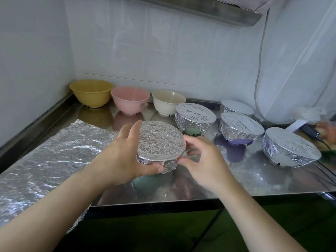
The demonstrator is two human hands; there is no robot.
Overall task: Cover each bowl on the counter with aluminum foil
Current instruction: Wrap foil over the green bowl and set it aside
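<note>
A foil-wrapped bowl (161, 142) hangs above the steel counter (245, 179), held between both hands. My left hand (125, 151) cups its left side and underside, thumb curled under the foil edge. My right hand (203, 160) pinches its right rim with fingers and thumb. Three bare bowls stand along the back wall: yellow (91, 92), pink (130, 99), cream (168, 101). Several foil-covered bowls sit to the right, one showing green (195, 116), one purple (240, 127), one at the back (236, 107), one nearest the right edge (289, 149).
A long crinkled sheet of aluminum foil (47, 160) lies on the counter's left part and droops over the front edge. A white cable (258, 73) hangs down the right wall. A dark device with cords (309, 130) lies at the far right. Tiled walls close the back and left.
</note>
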